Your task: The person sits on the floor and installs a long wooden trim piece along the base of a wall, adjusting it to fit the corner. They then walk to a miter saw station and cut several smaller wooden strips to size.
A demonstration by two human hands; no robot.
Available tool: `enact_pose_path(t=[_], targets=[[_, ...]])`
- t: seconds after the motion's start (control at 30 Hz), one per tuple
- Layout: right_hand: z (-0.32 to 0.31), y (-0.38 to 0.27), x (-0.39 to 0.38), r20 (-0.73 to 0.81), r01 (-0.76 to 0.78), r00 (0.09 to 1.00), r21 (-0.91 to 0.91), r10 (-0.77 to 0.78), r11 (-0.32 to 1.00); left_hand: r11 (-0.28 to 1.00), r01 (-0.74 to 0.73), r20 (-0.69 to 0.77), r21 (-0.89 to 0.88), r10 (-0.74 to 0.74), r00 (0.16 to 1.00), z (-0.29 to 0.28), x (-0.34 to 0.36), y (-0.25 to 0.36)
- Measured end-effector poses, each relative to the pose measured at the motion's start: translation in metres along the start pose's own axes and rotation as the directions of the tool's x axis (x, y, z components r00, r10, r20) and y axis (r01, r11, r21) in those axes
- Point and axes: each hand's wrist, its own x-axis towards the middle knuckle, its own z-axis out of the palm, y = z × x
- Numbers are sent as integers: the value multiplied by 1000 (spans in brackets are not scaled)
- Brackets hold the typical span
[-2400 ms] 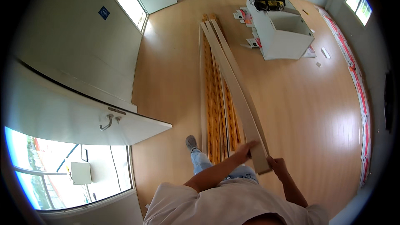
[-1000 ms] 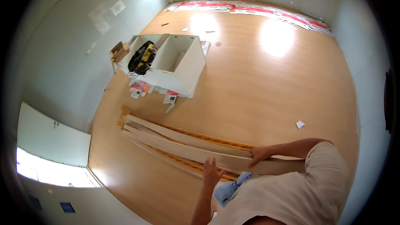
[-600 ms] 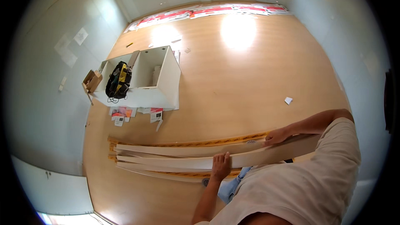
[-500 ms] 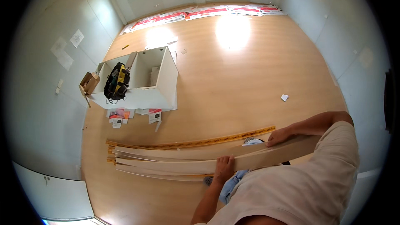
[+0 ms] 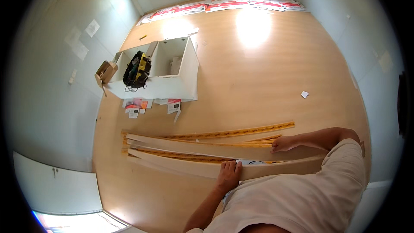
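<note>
My left hand (image 5: 228, 174) is closed over the upper edge of a long pale board (image 5: 284, 168) lying across my front, partly hidden by my torso. Farther right, my right hand (image 5: 281, 143) has curled fingers where another pale board (image 5: 194, 147) meets thin orange strips (image 5: 258, 140); exactly which piece it grips is unclear. These long pieces fan out toward the left, with a printed orange strip (image 5: 228, 130) farthest away from me. My beige shirt (image 5: 297, 194) fills the lower right.
A white cabinet carcass (image 5: 185, 82) carries a black-and-yellow bag (image 5: 138, 69), with a cardboard box (image 5: 105, 71) alongside and papers (image 5: 172, 105) beneath. Red-and-white sheets (image 5: 228, 5) line the back wall. A white scrap (image 5: 304, 94) lies rightward; a white door panel (image 5: 54, 181) is lower left.
The view swung from the doors toward the back wall. Since half a second ago, the held board has shifted toward me, separating from the others, and my right hand has moved off it onto the farther pieces.
</note>
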Motion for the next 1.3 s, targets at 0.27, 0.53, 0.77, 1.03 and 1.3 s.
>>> enact_pose_path(t=[0.27, 0.53, 0.77, 1.03, 1.3], targets=[[-8, 36, 29, -9, 73, 997, -68, -74, 995, 989, -11, 27, 146, 7, 1000, -16, 1, 16], [-69, 69, 46, -33, 196, 979, -75, -199, 978, 981, 103, 29, 165, -109, 994, -14, 13, 29], [-176, 22, 28, 164, 218, 971, -324, -173, 921, 942, 316, -5, 112, -317, 948, -13, -31, -1], [-259, -3, -52, 72, 68, 996, -262, -51, 963, 887, 364, -128, 285, -341, 931, -58, -123, -85], [-135, 92, -44, 451, -124, 892, 292, -22, 948, 714, 669, -301, 209, -603, 738, -185, -86, -140]])
